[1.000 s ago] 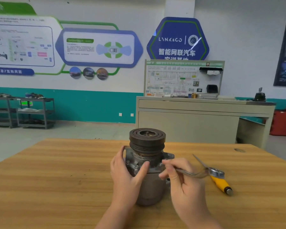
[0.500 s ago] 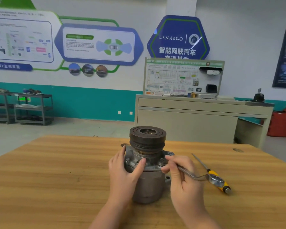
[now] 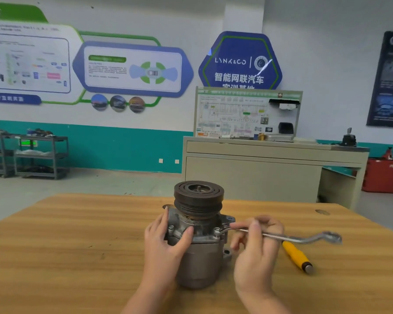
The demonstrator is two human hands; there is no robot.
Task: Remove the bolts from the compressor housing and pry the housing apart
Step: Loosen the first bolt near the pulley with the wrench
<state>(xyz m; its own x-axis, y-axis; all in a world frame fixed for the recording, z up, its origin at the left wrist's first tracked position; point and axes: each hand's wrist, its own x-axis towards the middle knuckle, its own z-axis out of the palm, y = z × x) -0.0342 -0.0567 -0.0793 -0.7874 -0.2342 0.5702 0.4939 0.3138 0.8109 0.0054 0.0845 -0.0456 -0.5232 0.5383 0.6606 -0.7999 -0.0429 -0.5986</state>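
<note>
Standing upright on the wooden counter (image 3: 77, 245): compressor housing (image 3: 197, 257), pulley uppermost, clasped on its flange by the left grip (image 3: 166, 243) with thumb across the front. Right grip (image 3: 256, 245) just right of it, fingers curled round a wrench (image 3: 281, 237) set on a flange bolt (image 3: 217, 230). Beyond that grip, under the wrench's free end, a yellow-handled screwdriver (image 3: 296, 256).

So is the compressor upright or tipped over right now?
Upright. The compressor stands on its rear end on the table, pulley on top, with the left hand gripping its housing.
</note>
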